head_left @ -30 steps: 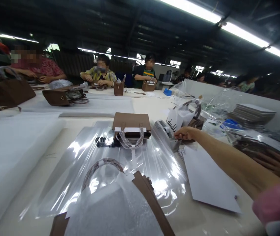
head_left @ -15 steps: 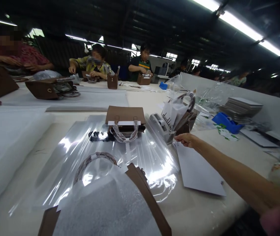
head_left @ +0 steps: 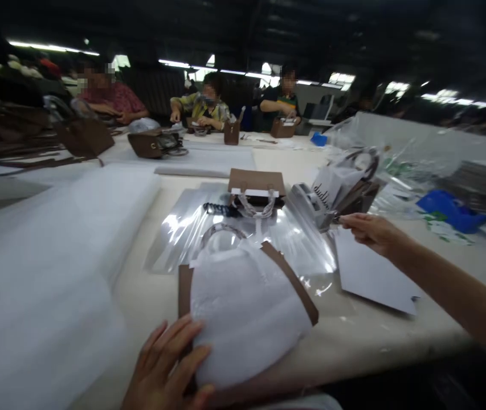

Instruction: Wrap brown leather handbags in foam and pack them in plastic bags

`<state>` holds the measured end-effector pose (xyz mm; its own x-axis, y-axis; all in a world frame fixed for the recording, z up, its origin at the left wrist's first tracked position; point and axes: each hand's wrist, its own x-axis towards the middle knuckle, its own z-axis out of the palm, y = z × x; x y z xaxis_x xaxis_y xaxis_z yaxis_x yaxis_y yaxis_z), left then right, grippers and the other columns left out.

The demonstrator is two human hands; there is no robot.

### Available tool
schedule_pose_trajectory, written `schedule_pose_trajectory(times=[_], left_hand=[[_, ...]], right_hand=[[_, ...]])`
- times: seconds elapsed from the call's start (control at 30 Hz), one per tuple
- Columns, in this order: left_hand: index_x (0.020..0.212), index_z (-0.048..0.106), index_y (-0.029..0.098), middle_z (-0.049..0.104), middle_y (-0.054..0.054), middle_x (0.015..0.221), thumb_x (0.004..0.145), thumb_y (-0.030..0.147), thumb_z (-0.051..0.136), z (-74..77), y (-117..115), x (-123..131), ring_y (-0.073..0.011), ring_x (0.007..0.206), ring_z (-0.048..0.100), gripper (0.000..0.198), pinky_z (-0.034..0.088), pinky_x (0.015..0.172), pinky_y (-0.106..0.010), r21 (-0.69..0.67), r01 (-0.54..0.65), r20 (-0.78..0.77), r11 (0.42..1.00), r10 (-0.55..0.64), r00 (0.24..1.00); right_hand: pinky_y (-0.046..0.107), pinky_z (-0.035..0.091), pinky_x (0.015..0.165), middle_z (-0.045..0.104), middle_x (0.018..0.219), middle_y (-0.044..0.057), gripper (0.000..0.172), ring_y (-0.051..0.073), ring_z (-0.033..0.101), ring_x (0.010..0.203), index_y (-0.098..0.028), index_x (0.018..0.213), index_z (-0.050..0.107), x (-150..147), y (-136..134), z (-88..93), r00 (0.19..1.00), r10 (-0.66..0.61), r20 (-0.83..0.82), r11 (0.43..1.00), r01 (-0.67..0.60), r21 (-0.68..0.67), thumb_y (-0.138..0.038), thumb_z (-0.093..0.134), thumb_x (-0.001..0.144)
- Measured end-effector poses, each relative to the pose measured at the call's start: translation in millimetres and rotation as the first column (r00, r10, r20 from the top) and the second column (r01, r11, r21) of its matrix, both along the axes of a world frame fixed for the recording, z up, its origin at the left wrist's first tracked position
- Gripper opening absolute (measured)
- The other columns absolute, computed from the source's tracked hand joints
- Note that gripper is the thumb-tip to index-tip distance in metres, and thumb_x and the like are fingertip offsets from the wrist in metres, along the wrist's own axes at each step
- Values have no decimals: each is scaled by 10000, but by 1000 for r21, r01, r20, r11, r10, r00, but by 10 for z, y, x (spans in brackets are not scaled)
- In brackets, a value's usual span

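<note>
Resting with fingers spread, the left hand [head_left: 168,364] is laid against the left edge of the paper-covered bag [head_left: 246,307]; the right hand [head_left: 368,232] is pinched, contents indiscernible, tape dispenser [head_left: 312,206] placed just left of its fingertips.

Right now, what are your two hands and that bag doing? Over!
Left hand open, on the white-covered bag. Right hand at the grey tape dispenser; any tape held, can't tell. Clear plastic sheets just beyond the bag.

Smooth brn leather-look bag [head_left: 184,291], matt wht papery wrap [head_left: 243,310], glossy clr plastic sheets [head_left: 305,233]
</note>
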<state>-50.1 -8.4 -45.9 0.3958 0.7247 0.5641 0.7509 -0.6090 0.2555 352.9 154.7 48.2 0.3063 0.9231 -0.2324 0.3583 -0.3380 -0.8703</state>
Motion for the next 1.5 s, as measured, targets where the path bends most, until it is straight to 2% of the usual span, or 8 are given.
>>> schedule_pose_trajectory(times=[0.13, 0.2, 0.27, 0.37, 0.53, 1.03, 1.2, 1.5], left_hand=[[1113, 468, 163, 566, -90, 1138, 775, 246, 592, 62, -40, 18, -223, 1175, 432, 370, 274, 1037, -455, -58, 90, -18, 994, -91, 996], [1167, 413, 134, 564, -109, 1132, 777, 254, 597, 77, -49, 25, -226, 1174, 430, 447, 271, 1034, -471, -74, 83, 8, 994, -83, 997], [1202, 376, 117, 564, -119, 1127, 778, 249, 601, 70, -63, 32, -231, 1172, 432, 498, 277, 1027, -483, -68, 74, 45, 995, -71, 996], [1181, 382, 140, 568, -112, 1121, 775, 229, 607, 26, -81, 36, -233, 1162, 445, 472, 291, 1014, -498, -24, 92, 104, 995, -89, 991], [1099, 481, 249, 530, -79, 1155, 772, 154, 595, -36, -72, 38, -246, 1162, 439, 359, 336, 970, -523, 41, 132, 113, 990, -136, 984], [1044, 610, 283, 512, -105, 1118, 791, 149, 548, 79, -41, 52, -303, 1122, 437, 293, 433, 860, -532, -8, 169, -6, 986, -169, 986], [1051, 606, 283, 504, -101, 1129, 791, 160, 558, 84, -44, 41, -306, 1131, 427, 292, 428, 870, -539, -25, 180, -13, 983, -180, 984], [1052, 599, 246, 464, -98, 1147, 795, 118, 553, 117, -40, 60, -297, 1168, 392, 290, 464, 884, -476, -62, 212, -15, 975, -213, 977]], right_hand=[[161, 123, 353, 473, 560, -56, 268, -20, 242, 361, -140, 699, 559, -940, -866, 97, 865, 251, -435, 941, -322, -99, -365, 701, 671], [169, 108, 341, 451, 489, -53, 297, -8, 245, 336, -131, 648, 560, -1402, -1283, 39, 762, 272, -588, 841, -485, -239, -394, 698, 664], [168, 135, 346, 509, 540, -30, 304, -5, 276, 345, -125, 643, 561, -1758, -1571, -110, 689, 251, -680, 787, -554, -271, -402, 682, 679], [165, 135, 340, 512, 537, -31, 324, -8, 272, 331, -122, 658, 568, -2018, -1740, -409, 713, 216, -667, 822, -502, -270, -428, 669, 682], [158, 155, 328, 484, 486, -38, 354, 0, 290, 313, -117, 664, 579, -2083, -1767, -643, 816, 181, -548, 883, -381, -275, -463, 656, 675], [133, 176, 330, 425, 371, -83, 354, 24, 336, 283, -148, 978, 552, -2190, -2006, -542, 857, 29, -514, 872, -274, -407, -354, 630, 701], [137, 175, 296, 509, 547, -78, 422, 1, 314, 267, -158, 939, 480, -2207, -2106, -729, 809, -10, -587, 937, -198, -289, -390, 678, 647], [167, 267, 290, 440, 427, -111, 486, 46, 331, 263, -206, 735, 285, -2262, -2038, -1170, 782, -70, -620, 978, -68, -196, -409, 707, 604]])
